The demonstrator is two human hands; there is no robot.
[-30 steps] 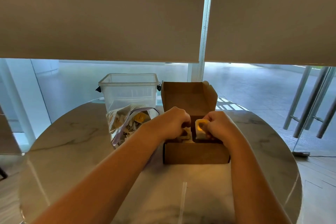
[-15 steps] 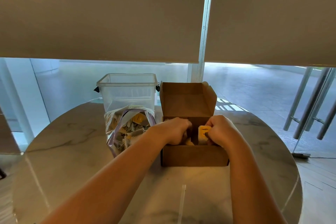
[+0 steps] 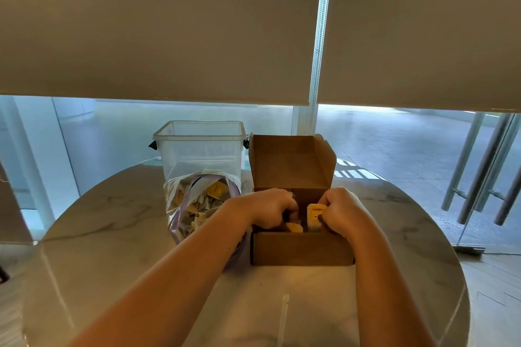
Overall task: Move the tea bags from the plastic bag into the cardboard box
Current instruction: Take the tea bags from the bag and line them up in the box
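Both forearms reach from the near edge of the table (image 3: 112, 234) into the open box (image 3: 301, 248). The left hand (image 3: 270, 207) is knuckles-up over the box's left half, fingers curled down inside; what they hold, if anything, is hidden, so I cannot tell whether it grasps a tea bag. The right hand (image 3: 342, 211) is curled over the right half, its fingertips pinching a tea bag (image 3: 315, 214).

That tea bag is a small flat packet, yellow with a pale top edge, standing upright with its long axis vertical and its face toward the camera. Another yellow packet (image 3: 294, 227) lies lower in the box between the hands.

The box is plain brown cardboard, rectangular, lid flap standing up at the far side. Just left of it the plastic bag (image 3: 197, 205), clear and crinkled with a purple rim, slumps open, full of pale and yellow tea bags. Behind the bag stands a clear plastic tub (image 3: 200, 146). The table is glossy, round-edged, marble-veined.
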